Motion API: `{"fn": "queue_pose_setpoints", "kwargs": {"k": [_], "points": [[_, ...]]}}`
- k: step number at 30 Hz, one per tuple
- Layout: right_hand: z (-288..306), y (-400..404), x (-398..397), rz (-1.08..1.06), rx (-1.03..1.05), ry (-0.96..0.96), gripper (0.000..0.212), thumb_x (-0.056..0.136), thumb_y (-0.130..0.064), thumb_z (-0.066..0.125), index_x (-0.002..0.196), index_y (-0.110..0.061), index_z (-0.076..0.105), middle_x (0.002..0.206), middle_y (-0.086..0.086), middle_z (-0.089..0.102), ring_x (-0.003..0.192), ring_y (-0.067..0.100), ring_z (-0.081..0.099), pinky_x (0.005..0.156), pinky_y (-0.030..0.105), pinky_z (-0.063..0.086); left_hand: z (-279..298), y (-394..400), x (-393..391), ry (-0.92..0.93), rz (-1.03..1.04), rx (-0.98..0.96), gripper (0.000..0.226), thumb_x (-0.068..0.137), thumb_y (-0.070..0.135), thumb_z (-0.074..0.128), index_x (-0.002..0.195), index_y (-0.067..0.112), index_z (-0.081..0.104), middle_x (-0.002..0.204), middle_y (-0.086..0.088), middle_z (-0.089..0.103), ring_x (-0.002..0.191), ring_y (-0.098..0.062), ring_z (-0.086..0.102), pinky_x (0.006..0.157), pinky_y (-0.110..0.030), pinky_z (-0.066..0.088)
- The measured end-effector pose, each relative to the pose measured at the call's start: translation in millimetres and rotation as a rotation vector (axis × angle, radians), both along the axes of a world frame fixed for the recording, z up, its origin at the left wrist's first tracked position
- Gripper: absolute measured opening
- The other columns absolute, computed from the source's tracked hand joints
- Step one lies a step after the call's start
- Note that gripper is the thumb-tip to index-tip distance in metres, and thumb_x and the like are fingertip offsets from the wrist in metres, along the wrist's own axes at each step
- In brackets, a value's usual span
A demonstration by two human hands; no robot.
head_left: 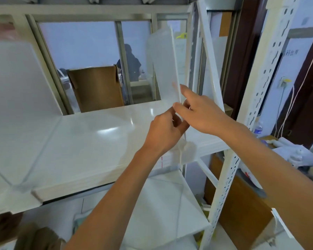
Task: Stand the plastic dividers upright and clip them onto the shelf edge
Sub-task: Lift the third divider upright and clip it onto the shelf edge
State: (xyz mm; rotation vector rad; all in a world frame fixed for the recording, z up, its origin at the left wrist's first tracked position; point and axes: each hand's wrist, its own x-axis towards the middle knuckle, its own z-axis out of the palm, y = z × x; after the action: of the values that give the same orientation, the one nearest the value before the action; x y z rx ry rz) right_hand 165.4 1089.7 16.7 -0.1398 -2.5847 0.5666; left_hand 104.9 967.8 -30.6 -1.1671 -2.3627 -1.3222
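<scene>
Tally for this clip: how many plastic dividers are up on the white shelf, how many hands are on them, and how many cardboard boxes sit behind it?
Plastic dividers: 2, left divider and right divider
Hands: 2, left hand and right hand, both on the right divider
Cardboard boxes: 1, cardboard box
Total: 5

Single head-worn wide-angle view, close to the shelf (90, 141), facing forward and slightly down along both forearms. Shelf board fills left and centre frame; slotted upright (222, 186) lower right. Edges curve, probably lens distortion.
</scene>
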Motion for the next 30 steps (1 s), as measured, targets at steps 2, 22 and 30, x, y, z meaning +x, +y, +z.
{"fn": "queue_pose_setpoints", "kwargs": {"k": [2,22,30], "points": [[1.7,2.6,-1.1,0.019,-0.017,-0.012,0.057,0.101,-0.042,0.041,0.152,-0.038,0.016,0.073,-0.001,0.064,0.063,0.013,0.065,0.061,0.031,0.054,-0.3,4.0,-1.8,0.024,-0.005,-0.002,0.023,0.095,0.037,0.065,0.111,0.02,0.064,0.082,0.003,0.069,0.072,-0.012,0.066,0.068,-0.029,0.056],[6.2,14.1,4.6,0.0,0.078,0.033,0.059,0.102,-0.033,0.041,0.156,-0.022,0.019,0.067,-0.002,0.056,0.063,0.016,0.064,0.071,0.036,0.061,2.2,21.7,13.1,0.023,0.047,-0.009,0.023,0.096,0.035,0.066,0.112,0.019,0.064,0.093,-0.001,0.072,0.08,-0.016,0.067,0.076,-0.026,0.056],[15.9,14.5,4.0,-0.012,0.043,0.06,0.057,0.102,-0.033,0.04,0.155,-0.022,0.022,0.067,-0.009,0.05,0.065,0.013,0.062,0.07,0.033,0.06,13.0,21.8,14.6,0.028,0.052,-0.002,0.021,0.095,0.034,0.066,0.105,0.015,0.065,0.086,-0.002,0.071,0.078,-0.02,0.067,0.079,-0.041,0.059]]}}
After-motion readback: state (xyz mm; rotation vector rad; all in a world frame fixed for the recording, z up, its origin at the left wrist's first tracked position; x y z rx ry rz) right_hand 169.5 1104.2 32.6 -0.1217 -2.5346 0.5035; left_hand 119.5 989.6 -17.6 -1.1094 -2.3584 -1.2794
